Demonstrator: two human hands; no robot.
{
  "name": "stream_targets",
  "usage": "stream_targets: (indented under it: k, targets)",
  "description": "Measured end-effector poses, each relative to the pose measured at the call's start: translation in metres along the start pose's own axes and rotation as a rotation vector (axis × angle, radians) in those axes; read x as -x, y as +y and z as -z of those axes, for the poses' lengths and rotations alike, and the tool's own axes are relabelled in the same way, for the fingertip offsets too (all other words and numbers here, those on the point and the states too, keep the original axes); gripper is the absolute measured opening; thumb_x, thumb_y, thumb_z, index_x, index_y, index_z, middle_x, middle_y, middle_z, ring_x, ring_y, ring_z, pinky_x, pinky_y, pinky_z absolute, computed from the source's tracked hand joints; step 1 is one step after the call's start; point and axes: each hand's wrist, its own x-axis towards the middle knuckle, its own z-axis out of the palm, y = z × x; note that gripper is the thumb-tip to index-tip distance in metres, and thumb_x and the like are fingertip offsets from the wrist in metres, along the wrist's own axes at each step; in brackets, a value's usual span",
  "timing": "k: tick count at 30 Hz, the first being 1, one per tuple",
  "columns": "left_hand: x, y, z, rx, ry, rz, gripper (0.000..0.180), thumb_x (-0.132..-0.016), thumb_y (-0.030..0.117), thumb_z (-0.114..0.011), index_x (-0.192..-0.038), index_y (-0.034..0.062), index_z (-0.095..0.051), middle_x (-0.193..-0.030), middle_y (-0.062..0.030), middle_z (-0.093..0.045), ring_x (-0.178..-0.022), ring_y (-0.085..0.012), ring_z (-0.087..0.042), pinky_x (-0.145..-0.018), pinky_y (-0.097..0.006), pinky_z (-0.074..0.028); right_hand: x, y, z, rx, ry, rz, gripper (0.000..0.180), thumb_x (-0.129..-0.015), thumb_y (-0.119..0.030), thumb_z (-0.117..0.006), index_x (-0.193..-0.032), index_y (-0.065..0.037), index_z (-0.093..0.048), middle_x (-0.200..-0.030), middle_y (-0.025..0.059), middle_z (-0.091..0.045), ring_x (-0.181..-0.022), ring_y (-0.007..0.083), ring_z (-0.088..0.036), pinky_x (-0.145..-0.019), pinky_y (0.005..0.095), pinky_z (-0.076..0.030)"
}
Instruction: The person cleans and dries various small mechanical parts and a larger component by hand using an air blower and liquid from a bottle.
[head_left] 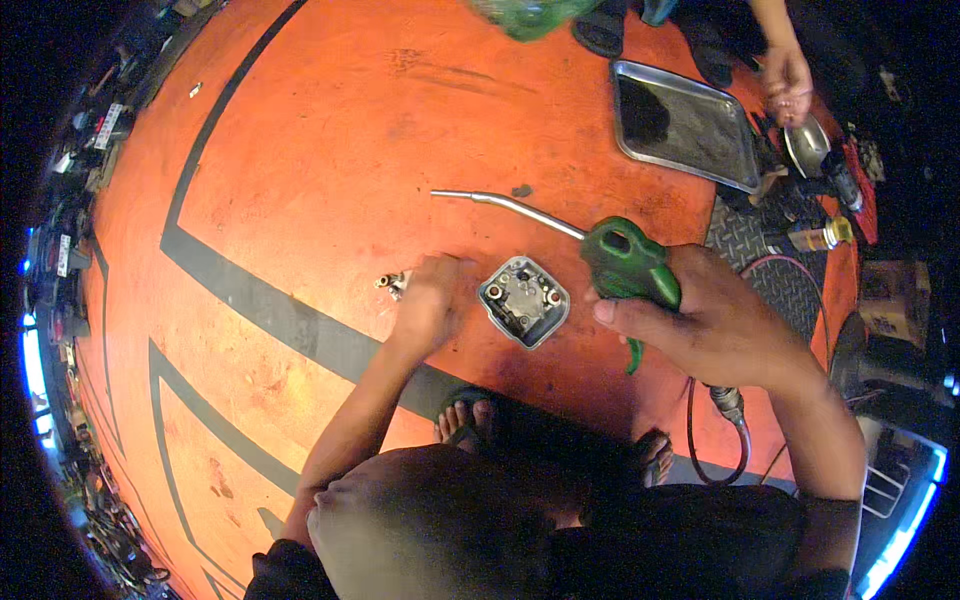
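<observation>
My right hand (715, 318) is wrapped round a green air blow gun (625, 262). The gun's long bent metal nozzle (515, 208) points left across the orange floor, and a hose joins its handle below. To the left, my left hand (432, 300) is smeared by motion, with its fingers hard to make out. A small metal part with a brass-coloured end (392, 284) shows just past its left side; whether the hand holds it is unclear. Between both hands, a squarish metal housing (525, 302) lies with its inner side up, showing fittings and round holes.
A shallow metal tray (685, 125) lies at the back right, near another person's hand (788, 85). Beside it are a metal bowl (806, 148), a spray can (820, 236) and a dark textured mat (765, 260). An air hose (725, 480) loops by my right foot.
</observation>
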Motion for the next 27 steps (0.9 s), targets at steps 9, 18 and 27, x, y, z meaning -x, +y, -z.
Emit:
stream_targets:
  k: [9, 18, 27]
  targets:
    - [-0.021, 0.037, -0.073, -0.201, -0.512, -0.487, 0.027, -0.085, 0.015, -0.053, -0.102, 0.0038, -0.07, -0.112, -0.0127, -0.068, -0.113, -0.0276, -0.062, -0.1, -0.043, -0.046, 0.002, 0.004, 0.001, 0.01, -0.038, -0.017, 0.033, -0.091, -0.033, -0.065, -0.096, -0.001, -0.064, -0.073, 0.0091, -0.063, -0.07, 0.0182, -0.062, -0.067, 0.0342, -0.049]
    - [-0.035, 0.036, -0.092, -0.092, -0.908, -0.472, 0.034, -0.088, 0.024, -0.045, -0.098, 0.0064, -0.073, -0.1, -0.0176, -0.07, -0.097, -0.0319, -0.068, -0.085, -0.044, -0.053, -0.002, 0.003, -0.001, -0.015, -0.02, -0.032, 0.033, -0.089, -0.035, -0.06, -0.092, -0.002, -0.065, -0.068, 0.0192, -0.063, -0.068, 0.0378, -0.065, -0.067, 0.0468, -0.051]
    - [-0.06, 0.038, -0.101, 0.108, -0.952, -0.352, 0.013, -0.082, 0.012, -0.06, -0.087, 0.0028, -0.068, -0.09, -0.0143, -0.07, -0.084, -0.0272, -0.067, -0.071, -0.042, -0.051, -0.001, 0.01, -0.002, 0.006, 0.014, -0.03, 0.034, -0.091, -0.037, -0.064, -0.088, -0.003, -0.062, -0.067, 0.0085, -0.059, -0.064, 0.0194, -0.06, -0.062, 0.0367, -0.048]
